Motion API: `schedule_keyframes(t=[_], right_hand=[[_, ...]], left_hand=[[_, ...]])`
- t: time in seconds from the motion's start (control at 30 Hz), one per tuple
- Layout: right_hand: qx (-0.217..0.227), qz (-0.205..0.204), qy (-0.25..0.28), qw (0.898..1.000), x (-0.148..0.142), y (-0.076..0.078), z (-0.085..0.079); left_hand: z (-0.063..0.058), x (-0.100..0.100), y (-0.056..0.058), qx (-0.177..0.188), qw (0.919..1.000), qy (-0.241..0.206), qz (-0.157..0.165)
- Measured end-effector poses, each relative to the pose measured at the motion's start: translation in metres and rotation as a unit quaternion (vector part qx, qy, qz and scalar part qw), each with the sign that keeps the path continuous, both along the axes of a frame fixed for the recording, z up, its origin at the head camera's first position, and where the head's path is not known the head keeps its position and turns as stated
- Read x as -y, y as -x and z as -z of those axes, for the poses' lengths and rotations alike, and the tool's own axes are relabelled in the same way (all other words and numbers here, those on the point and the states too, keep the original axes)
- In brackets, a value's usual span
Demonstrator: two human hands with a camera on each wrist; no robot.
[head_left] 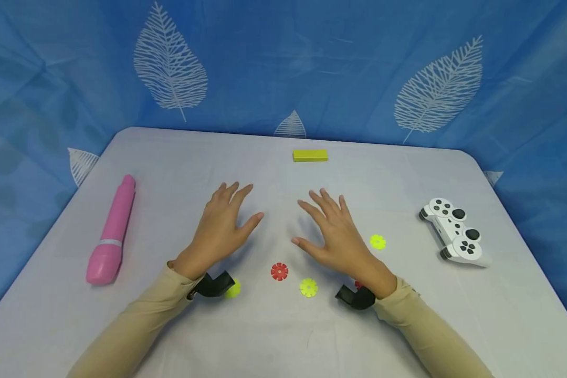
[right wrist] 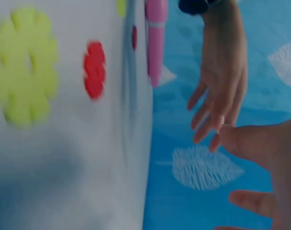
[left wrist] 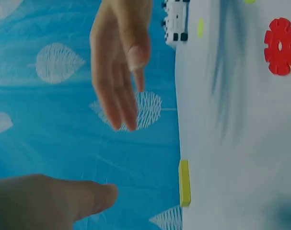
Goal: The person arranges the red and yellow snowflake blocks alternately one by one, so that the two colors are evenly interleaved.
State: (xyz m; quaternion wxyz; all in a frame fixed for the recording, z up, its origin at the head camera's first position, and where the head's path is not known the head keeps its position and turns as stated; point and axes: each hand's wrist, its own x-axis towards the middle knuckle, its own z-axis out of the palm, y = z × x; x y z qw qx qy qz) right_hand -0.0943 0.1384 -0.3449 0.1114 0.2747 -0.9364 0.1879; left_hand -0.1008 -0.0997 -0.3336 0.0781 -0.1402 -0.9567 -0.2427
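Note:
Both hands hover over the white table with nothing held. My left hand (head_left: pixel 219 228) is left of centre, fingers spread and thumb pointing inward. Facing it across a gap is my right hand (head_left: pixel 335 236), its fingers likewise loosely spread. Between and below them lie flat notched plastic discs: a red disc (head_left: pixel 279 271) and a yellow-green disc (head_left: pixel 308 287). Another yellow-green disc (head_left: pixel 233 289) is partly covered by the left wrist's black strap. Under the right wrist, a second red disc (head_left: pixel 358 284) barely shows. One more yellow-green disc (head_left: pixel 377 242) lies just right of the right hand.
A long pink object (head_left: pixel 113 231) with a pale ring and a thicker near end lies at the left. At the right rests a white game controller (head_left: pixel 455 231). Toward the back edge is a yellow block (head_left: pixel 310 155). A blue leaf-patterned curtain (head_left: pixel 288 63) hangs behind the table.

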Motion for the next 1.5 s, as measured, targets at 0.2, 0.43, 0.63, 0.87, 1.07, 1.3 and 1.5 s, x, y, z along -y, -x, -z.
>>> schedule_keyframes(t=[0.2,0.43,0.63,0.87,1.07,1.3,1.5], right_hand=[[0.007,-0.101,0.048,0.994,0.020,-0.015,0.015],[0.032,-0.179,0.056,0.982,0.043,-0.031,0.027],[0.089,-0.198,0.051,0.975,0.061,-0.043,0.030],[0.142,-0.206,0.033,0.968,0.077,-0.049,0.030],[0.177,-0.208,0.019,0.962,0.086,-0.050,0.032],[0.178,-0.209,0.004,0.961,0.089,-0.050,0.034],[0.170,-0.210,0.004,0.963,0.090,-0.051,0.036]], left_hand=[[0.002,0.025,-0.006,0.049,0.9975,-0.049,0.012],[0.008,0.055,-0.017,0.099,0.9939,-0.048,-0.013],[0.017,0.071,-0.028,0.125,0.9911,-0.039,-0.027],[0.031,0.076,-0.036,0.141,0.9892,-0.018,-0.035],[0.032,0.076,-0.039,0.157,0.9868,-0.012,-0.038],[0.031,0.073,-0.041,0.177,0.9828,-0.012,-0.052],[0.031,0.071,-0.041,0.179,0.9821,-0.017,-0.057]])
